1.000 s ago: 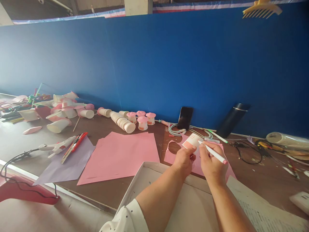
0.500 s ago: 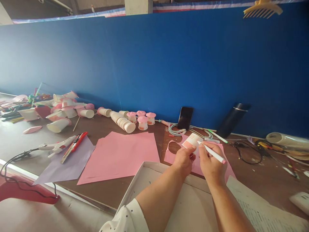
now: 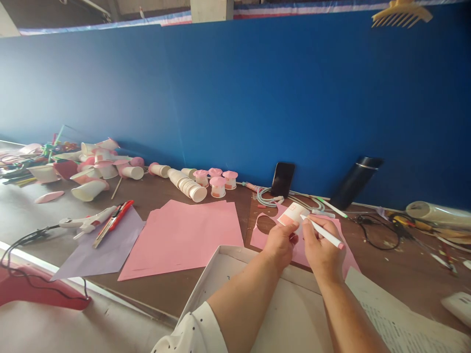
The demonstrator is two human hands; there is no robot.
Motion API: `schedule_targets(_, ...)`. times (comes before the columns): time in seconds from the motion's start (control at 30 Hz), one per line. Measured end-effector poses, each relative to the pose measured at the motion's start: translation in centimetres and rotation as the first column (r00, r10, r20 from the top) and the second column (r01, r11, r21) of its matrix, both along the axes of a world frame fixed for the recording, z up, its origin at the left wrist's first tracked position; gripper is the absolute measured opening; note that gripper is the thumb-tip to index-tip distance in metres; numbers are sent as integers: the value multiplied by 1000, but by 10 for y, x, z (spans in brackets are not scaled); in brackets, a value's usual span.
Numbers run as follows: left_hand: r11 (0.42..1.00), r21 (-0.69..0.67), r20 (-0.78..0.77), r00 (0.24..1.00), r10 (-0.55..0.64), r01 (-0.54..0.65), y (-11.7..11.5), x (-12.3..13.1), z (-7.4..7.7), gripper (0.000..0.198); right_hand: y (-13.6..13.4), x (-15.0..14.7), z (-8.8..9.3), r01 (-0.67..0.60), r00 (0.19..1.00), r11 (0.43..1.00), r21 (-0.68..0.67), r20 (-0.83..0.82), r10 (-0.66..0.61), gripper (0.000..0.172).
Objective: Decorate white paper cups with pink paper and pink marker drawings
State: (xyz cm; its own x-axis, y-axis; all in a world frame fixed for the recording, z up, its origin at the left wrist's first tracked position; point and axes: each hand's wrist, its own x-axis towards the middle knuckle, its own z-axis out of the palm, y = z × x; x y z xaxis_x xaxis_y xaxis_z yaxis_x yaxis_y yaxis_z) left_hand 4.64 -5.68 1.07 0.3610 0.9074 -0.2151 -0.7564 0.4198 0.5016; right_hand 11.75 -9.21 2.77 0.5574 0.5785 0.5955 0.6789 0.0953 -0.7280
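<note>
My left hand (image 3: pixel 281 240) is closed on a small white paper cup (image 3: pixel 293 212), tipped on its side. The cup bears a coloured-in patch and a drawn window in pinkish orange. In my right hand (image 3: pixel 324 245) I grip a white marker pen (image 3: pixel 327 232) with a pink end, its tip at the cup's side. Both hands are above pink paper (image 3: pixel 260 238) with a round hole cut in it. An open white box (image 3: pixel 294 304) lies under my forearms.
Pink sheets (image 3: pixel 191 235), a red utility knife (image 3: pixel 114 223) and a glue gun (image 3: pixel 88 221) lie left. Behind are stacked paper cups (image 3: pixel 186 185), several pink-roofed cups (image 3: pixel 218 187), a phone (image 3: pixel 282 179) and a dark bottle (image 3: pixel 355 182). Printed paper (image 3: pixel 397 314) lies right.
Almost nothing differs. Both hands, the cup and the marker pen stay in the same place, with the pen tip still at the cup.
</note>
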Motion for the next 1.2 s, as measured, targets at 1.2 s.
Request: schedule_targets(1.2, 984, -179, 84, 996, 31, -16, 0, -1, 5, 28, 0, 1, 1, -14, 999, 993, 121, -31, 18, 30)
